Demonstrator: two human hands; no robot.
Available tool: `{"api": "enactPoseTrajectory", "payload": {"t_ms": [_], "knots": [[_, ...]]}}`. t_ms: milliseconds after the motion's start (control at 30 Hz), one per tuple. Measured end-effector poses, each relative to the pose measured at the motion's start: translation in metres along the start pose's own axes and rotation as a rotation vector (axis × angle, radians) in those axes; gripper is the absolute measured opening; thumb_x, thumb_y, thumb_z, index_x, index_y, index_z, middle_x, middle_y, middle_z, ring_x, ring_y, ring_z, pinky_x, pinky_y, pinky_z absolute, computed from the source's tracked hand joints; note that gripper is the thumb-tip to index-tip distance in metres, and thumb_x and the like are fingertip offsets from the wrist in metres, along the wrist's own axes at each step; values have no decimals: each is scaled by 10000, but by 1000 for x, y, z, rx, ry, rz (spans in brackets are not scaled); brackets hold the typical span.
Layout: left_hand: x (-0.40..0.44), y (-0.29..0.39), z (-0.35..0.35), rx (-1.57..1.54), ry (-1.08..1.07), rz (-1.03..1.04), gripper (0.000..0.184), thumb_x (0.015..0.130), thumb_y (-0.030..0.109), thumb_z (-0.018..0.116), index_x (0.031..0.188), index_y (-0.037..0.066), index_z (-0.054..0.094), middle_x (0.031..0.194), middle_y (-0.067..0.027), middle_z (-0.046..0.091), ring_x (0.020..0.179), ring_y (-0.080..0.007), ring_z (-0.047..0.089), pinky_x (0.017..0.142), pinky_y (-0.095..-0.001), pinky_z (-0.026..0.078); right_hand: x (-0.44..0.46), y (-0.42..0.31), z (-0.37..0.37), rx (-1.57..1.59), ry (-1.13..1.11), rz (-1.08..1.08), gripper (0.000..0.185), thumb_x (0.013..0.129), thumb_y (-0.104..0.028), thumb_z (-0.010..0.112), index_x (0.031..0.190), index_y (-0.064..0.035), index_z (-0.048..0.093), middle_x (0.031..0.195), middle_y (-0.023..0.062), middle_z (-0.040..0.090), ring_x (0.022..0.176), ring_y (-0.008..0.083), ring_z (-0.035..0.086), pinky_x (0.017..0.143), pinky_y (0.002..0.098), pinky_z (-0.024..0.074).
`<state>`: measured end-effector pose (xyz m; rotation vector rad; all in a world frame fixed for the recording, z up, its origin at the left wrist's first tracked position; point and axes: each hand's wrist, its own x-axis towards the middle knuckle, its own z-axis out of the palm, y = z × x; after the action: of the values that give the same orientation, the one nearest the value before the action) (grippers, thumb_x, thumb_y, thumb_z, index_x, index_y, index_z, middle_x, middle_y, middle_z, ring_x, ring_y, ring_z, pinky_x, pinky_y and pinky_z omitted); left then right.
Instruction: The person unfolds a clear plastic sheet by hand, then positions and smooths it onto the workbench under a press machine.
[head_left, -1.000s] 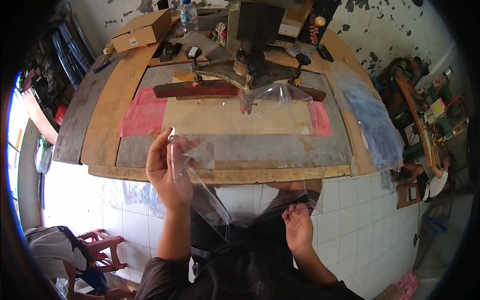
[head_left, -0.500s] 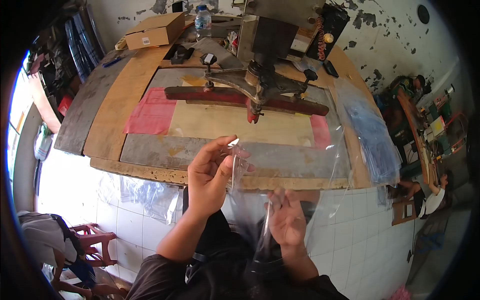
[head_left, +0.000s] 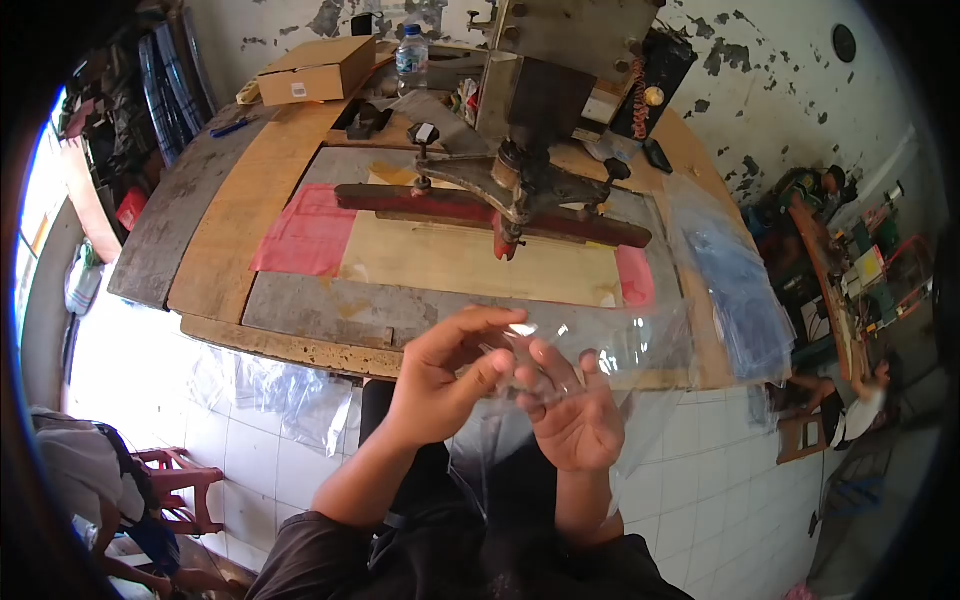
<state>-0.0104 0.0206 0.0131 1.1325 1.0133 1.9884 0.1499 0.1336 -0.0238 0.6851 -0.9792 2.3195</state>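
A clear plastic sheet (head_left: 640, 345) hangs from my hands at the front edge of the work table, its glossy folds spreading to the right. My left hand (head_left: 440, 375) pinches the sheet's upper left part between thumb and fingers. Close beside it, palm up, my right hand (head_left: 578, 425) has its fingers curled on the same sheet. Beyond both hands is the press (head_left: 515, 190), with a dark red bar (head_left: 400, 197) over a cream-coloured panel (head_left: 450, 260). Pink strips (head_left: 305, 235) flank that panel.
Folded bluish plastic (head_left: 740, 290) is stacked on the table's right side. A cardboard box (head_left: 315, 72) and a water bottle (head_left: 411, 60) stand at the back. More clear plastic (head_left: 310, 405) hangs below the front edge. Other people sit at left and right, near a red stool (head_left: 180, 485).
My right hand has risen toward my left hand, gathering the sheet between them. My left hand has shifted slightly right and down. The view has tilted a little.
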Motion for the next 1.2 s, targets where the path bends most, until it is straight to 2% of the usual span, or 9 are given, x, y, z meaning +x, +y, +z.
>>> {"api": "enactPoseTrajectory", "payload": {"t_ms": [233, 367, 533, 667, 767, 867, 967, 1133, 1200], "knots": [[-4, 11, 4, 230, -23, 69, 399, 984, 167, 762, 1303, -44, 648, 1097, -81, 669, 976, -129, 660, 847, -273, 538, -3, -5, 10, 119, 11, 14, 663, 1117, -264, 397, 1684, -120, 85, 1653, 410, 183, 1493, 515, 373, 1172, 504, 367], [-5, 9, 6, 230, -11, 91, 397, 968, 175, 780, 1282, -39, 665, 1053, -74, 661, 947, -123, 659, 812, -259, 537, -4, -12, 15, 107, 58, 53, 674, 1098, -240, 393, 1686, -117, 86, 1652, 418, 174, 1471, 503, 409, 1140, 492, 390], [-7, 8, 9, 155, -19, 49, 454, 941, 129, 804, 1331, -30, 633, 904, -28, 648, 771, -80, 632, 683, -230, 522, -6, -7, 19, 230, 69, 20, 724, 1066, -225, 418, 1699, -143, 77, 1677, 399, 112, 1351, 436, 513, 1109, 482, 407], [-11, 17, 15, 16, -30, -65, 433, 949, 60, 776, 1358, 13, 643, 895, -25, 679, 818, -86, 663, 765, -246, 545, -4, 2, 26, 426, 84, -13, 731, 1064, -216, 420, 1704, -160, 71, 1692, 383, 68, 1338, 406, 512, 1105, 490, 409], [-9, 20, 14, 17, -35, -103, 410, 951, 68, 777, 1338, 10, 653, 925, -36, 698, 814, -87, 671, 741, -232, 535, -3, 6, 24, 517, 37, -76, 722, 1082, -248, 418, 1704, -161, 63, 1691, 376, 96, 1349, 402, 509, 1118, 489, 405], [-3, 20, 9, 170, -103, -38, 346, 968, 82, 761, 1295, 8, 675, 1004, -60, 720, 864, -95, 685, 731, -223, 528, -15, 1, 12, 314, 205, -12, 682, 1102, -295, 404, 1695, -134, 107, 1673, 381, 173, 1281, 384, 567, 1099, 475, 433], [0, 19, 7, 237, -103, 12, 268, 987, 101, 743, 1235, 6, 703, 1083, -76, 726, 940, -103, 691, 744, -237, 539, -15, -4, 5, 172, 158, 20, 655, 1111, -325, 389, 1677, -103, 146, 1638, 389, 268, 1180, 376, 632, 1035, 472, 486], [1, 22, 11, 37, -93, -121, 215, 990, 124, 744, 1139, -30, 731, 1098, -100, 692, 949, -135, 672, 763, -260, 545, -12, -2, 4, 147, 123, 7, 644, 1105, -324, 377, 1661, -85, 158, 1582, 396, 369, 949, 346, 715, 905, 458, 541], [1, 19, 7, 6, -106, -145, 191, 990, 107, 742, 1136, -16, 740, 1092, -90, 704, 971, -129, 676, 773, -248, 540, -10, -2, 7, 130, 125, 2, 627, 1108, -315, 383, 1653, -84, 177, 1573, 396, 384, 925, 338, 718, 898, 456, 545]]}}
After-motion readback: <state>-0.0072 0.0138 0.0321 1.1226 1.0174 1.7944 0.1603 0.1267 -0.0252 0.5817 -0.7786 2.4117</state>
